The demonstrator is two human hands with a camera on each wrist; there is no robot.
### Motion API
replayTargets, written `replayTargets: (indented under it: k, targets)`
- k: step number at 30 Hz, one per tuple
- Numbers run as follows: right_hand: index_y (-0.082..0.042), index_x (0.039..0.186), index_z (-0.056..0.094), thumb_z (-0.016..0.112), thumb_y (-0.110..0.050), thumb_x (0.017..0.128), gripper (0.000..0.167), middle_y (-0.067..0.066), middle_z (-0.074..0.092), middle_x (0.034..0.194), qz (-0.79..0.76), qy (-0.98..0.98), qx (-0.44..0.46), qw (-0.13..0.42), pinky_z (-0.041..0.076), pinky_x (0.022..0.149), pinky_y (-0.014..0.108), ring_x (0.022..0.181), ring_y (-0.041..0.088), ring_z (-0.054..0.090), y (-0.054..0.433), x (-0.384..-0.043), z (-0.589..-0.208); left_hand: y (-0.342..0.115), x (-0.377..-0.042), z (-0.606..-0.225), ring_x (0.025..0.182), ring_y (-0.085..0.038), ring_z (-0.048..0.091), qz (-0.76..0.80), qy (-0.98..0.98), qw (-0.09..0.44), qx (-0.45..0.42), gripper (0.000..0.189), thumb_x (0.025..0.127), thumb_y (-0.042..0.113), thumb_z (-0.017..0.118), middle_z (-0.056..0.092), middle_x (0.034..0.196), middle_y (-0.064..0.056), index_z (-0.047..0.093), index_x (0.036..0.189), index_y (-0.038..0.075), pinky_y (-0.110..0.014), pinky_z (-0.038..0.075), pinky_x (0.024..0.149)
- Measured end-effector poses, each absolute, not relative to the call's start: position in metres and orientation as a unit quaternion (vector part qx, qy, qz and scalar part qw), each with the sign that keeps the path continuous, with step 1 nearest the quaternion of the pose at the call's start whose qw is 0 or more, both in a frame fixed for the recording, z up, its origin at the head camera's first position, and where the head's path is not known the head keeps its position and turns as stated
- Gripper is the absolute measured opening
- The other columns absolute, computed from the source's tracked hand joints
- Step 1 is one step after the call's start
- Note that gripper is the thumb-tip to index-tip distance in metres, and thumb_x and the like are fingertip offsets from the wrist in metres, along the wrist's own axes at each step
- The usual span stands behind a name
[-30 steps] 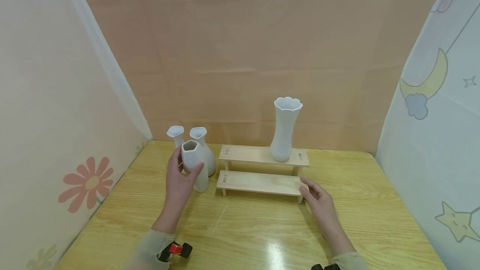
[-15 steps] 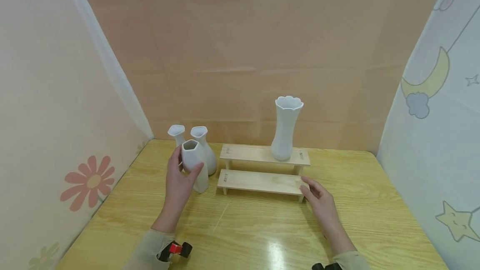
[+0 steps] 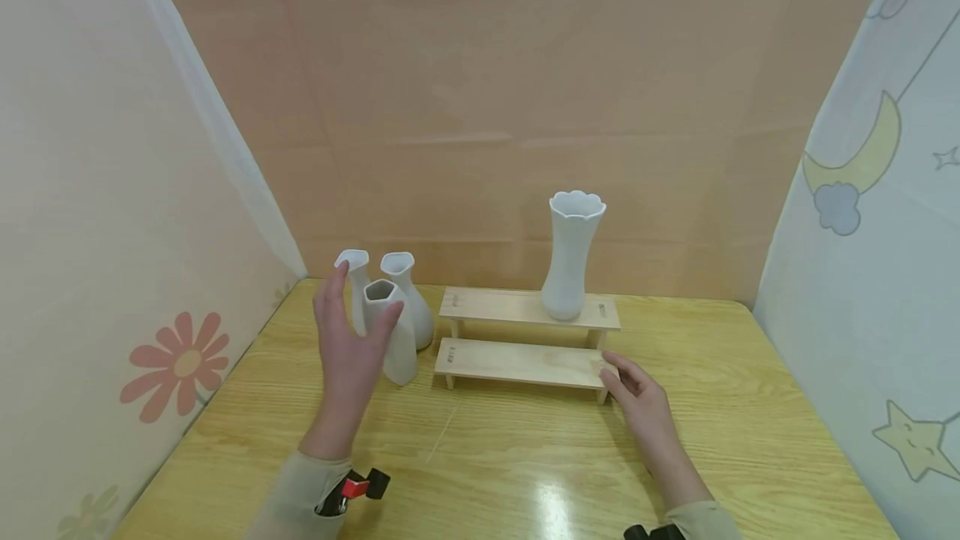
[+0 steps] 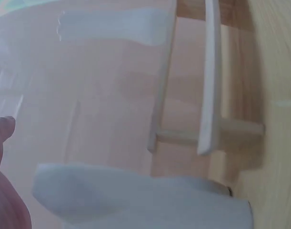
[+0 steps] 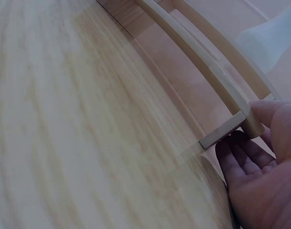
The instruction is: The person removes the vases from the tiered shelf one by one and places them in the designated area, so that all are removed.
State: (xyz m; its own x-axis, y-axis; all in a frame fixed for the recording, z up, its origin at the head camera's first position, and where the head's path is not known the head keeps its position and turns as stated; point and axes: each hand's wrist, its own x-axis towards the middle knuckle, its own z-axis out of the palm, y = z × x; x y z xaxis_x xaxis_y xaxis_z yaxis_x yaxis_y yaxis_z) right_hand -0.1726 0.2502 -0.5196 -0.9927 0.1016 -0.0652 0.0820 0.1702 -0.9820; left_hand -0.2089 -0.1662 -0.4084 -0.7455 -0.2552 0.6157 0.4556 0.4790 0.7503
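My left hand (image 3: 347, 365) is spread beside a white faceted vase (image 3: 401, 352), fingers up and thumb apart from them. That vase stands upright on the table at the stand's left. In the left wrist view the thumb (image 4: 2, 129) shows away from the vase (image 4: 135, 198). Two white narrow-necked vases stand behind: one at left (image 3: 360, 294), partly covered by my fingers, and a rounder one (image 3: 422, 315). My right hand (image 3: 643, 411) holds the right end of a two-tier wooden stand's lower board (image 3: 517, 363), its fingers (image 5: 231, 160) bent under the end.
A tall white vase (image 3: 566, 273) with a scalloped rim stands on the right part of the stand's upper board (image 3: 491, 307). Fabric walls enclose the wood-grain table (image 3: 495, 473) at the back and both sides.
My left hand has let go of the faceted vase and shifted up and left, its fingers spreading. The vase stays in place. My right hand remains at the stand's end.
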Motion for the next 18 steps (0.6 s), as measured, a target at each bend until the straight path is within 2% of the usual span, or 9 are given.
replayTargets:
  k: [3,6,8,11,13,18]
  targets:
    - [-0.013,0.165,0.05,0.066,-0.047,0.112,0.065,0.009,0.032,0.178,0.64,-0.766,-0.06,0.009,0.032,0.126,0.04,0.166,0.031,0.023,0.251,-0.172,-0.52,-0.153,-0.207,-0.399,0.151,-0.033,0.04,-0.497,-0.774,0.378,-0.102,0.09,0.093,0.017,0.091,0.04,0.166,-0.015,0.042,0.168,0.016,-0.067,0.039,0.116]
    - [-0.013,0.165,0.051,0.065,-0.048,0.112,0.065,0.01,0.033,0.178,0.635,-0.77,-0.057,0.013,0.033,0.125,0.038,0.166,0.032,0.025,0.251,-0.173,-0.522,-0.137,-0.205,-0.391,0.148,-0.037,0.043,-0.494,-0.767,0.386,-0.138,0.087,0.094,0.014,0.09,0.042,0.165,-0.014,0.043,0.167,0.015,-0.065,0.043,0.108]
    - [-0.014,0.164,0.052,0.066,-0.049,0.111,0.065,0.009,0.034,0.177,0.634,-0.771,-0.059,0.015,0.034,0.124,0.037,0.165,0.032,0.026,0.252,-0.173,-0.523,-0.127,-0.205,-0.388,0.147,-0.04,0.044,-0.494,-0.762,0.386,-0.16,0.085,0.095,0.012,0.089,0.043,0.165,-0.014,0.043,0.167,0.015,-0.064,0.045,0.108]
    - [-0.015,0.164,0.052,0.066,-0.05,0.11,0.066,0.007,0.034,0.177,0.637,-0.768,-0.061,0.013,0.034,0.125,0.038,0.166,0.03,0.025,0.252,-0.174,-0.524,-0.113,-0.207,-0.384,0.151,-0.039,0.043,-0.493,-0.757,0.385,-0.188,0.085,0.095,0.011,0.088,0.044,0.165,-0.016,0.043,0.167,0.013,-0.064,0.042,0.116]
    - [-0.016,0.164,0.053,0.066,-0.051,0.11,0.066,0.006,0.034,0.177,0.64,-0.766,-0.063,0.01,0.033,0.126,0.04,0.166,0.028,0.025,0.252,-0.175,-0.523,-0.105,-0.207,-0.382,0.156,-0.035,0.038,-0.492,-0.757,0.382,-0.2,0.085,0.096,0.011,0.088,0.044,0.166,-0.015,0.042,0.167,0.011,-0.062,0.035,0.125]
    - [-0.016,0.164,0.053,0.066,-0.051,0.11,0.066,0.007,0.033,0.178,0.638,-0.768,-0.062,0.011,0.032,0.126,0.043,0.166,0.03,0.024,0.252,-0.175,-0.523,-0.087,-0.208,-0.377,0.159,-0.033,0.036,-0.486,-0.754,0.382,-0.222,0.085,0.095,0.011,0.088,0.044,0.167,-0.016,0.042,0.166,0.006,-0.055,0.032,0.129]
